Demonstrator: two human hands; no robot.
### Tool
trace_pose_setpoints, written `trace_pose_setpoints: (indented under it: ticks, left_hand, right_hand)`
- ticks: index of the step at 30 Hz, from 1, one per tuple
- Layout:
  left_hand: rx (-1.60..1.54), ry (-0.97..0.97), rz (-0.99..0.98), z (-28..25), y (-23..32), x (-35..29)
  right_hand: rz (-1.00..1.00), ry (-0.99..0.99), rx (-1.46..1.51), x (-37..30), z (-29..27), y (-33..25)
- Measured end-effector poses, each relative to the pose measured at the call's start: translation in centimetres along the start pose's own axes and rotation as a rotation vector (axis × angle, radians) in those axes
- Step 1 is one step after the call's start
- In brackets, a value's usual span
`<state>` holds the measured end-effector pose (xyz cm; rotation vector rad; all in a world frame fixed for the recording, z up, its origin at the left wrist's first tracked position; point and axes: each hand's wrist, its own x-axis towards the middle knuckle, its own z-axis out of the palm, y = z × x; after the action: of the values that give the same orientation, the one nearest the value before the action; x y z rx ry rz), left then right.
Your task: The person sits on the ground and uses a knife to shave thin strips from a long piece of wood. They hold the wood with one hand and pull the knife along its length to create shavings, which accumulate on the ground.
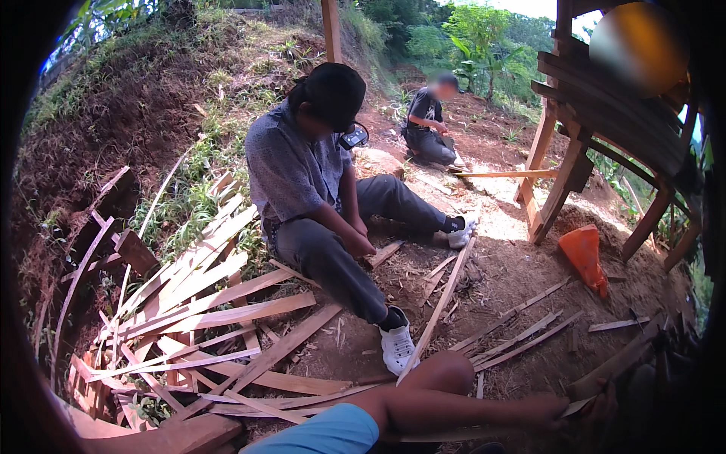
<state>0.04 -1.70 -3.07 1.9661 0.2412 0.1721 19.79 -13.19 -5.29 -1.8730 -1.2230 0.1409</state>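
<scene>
My left arm, in a light blue sleeve, reaches right along the lower edge, in front of a bent bare knee (450, 371). At its end my left hand (552, 410) is closed on a short, pale wooden strip (578, 406). Close beyond it, in deep shadow, my right hand (603, 408) is curled at the strip's other end. What its fingers grip is too dark to make out. A wider wooden board (620, 371) slants up and right just behind my hands.
Left of centre, a seated person (302, 166) has legs stretched out beside a heap of split wooden strips (219, 310). A second person (431, 125) crouches farther back. An orange plastic piece (582, 253) lies near a timber frame (560, 174). Loose slats (522, 333) lie on the dirt.
</scene>
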Motion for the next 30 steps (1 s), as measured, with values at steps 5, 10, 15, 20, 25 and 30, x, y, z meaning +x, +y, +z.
trace_pose_setpoints:
  ticks: [5,10,15,20,25,30]
  left_hand:
    - [0.03,0.012,0.09,0.3,-1.1,0.5]
    - [0.041,0.049,0.117,0.8,-2.1,1.1]
    - [0.034,0.002,0.106,0.8,-2.3,1.3]
    - [-0.01,0.016,0.153,0.0,-1.5,1.0]
    - [-0.1,-0.019,0.155,-0.7,-1.0,1.1]
    - [-0.061,0.003,0.173,-0.6,-0.2,0.7]
  right_hand:
    - [0.012,-0.014,0.027,0.2,0.1,-0.2]
    - [0.027,-0.018,0.047,0.1,0.0,-0.2]
    - [0.043,-0.024,0.06,0.2,0.1,-0.2]
    - [0.076,-0.033,0.078,0.3,-0.7,0.2]
    - [0.036,-0.065,-0.036,0.4,-1.4,-1.8]
    - [0.025,0.032,-0.029,0.2,-1.8,-1.0]
